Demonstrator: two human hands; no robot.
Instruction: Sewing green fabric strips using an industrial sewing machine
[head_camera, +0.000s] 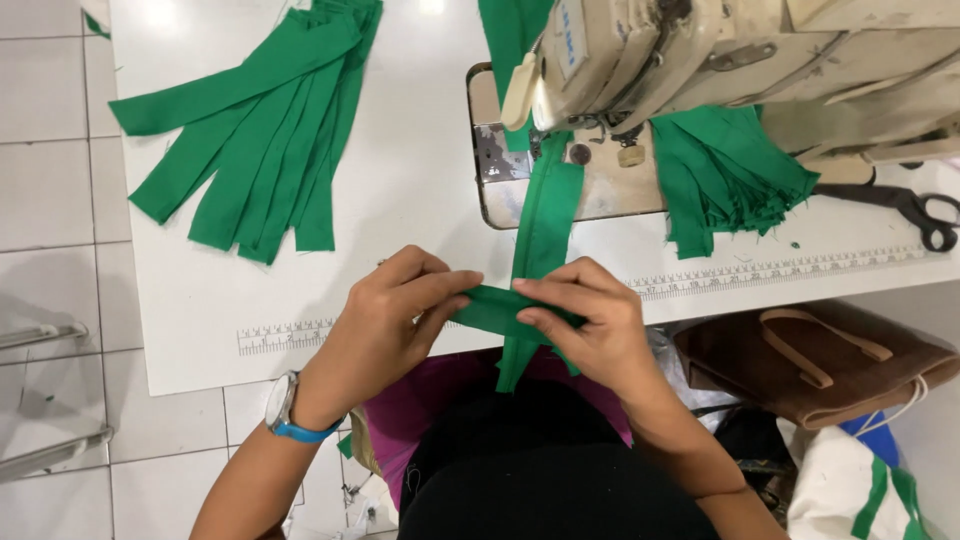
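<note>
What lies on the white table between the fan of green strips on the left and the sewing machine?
In the head view, the table is bare between the green strips and the sewing machine.

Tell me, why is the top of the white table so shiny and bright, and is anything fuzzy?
In the head view, overhead light glares off the white table near its top edge, washing it out; the left hand and right hand pinching the green strip look sharp, with soft shadows beneath; the sewing machine, close to the camera, looks slightly soft; the table edges bend a little from the wide lens.
</note>
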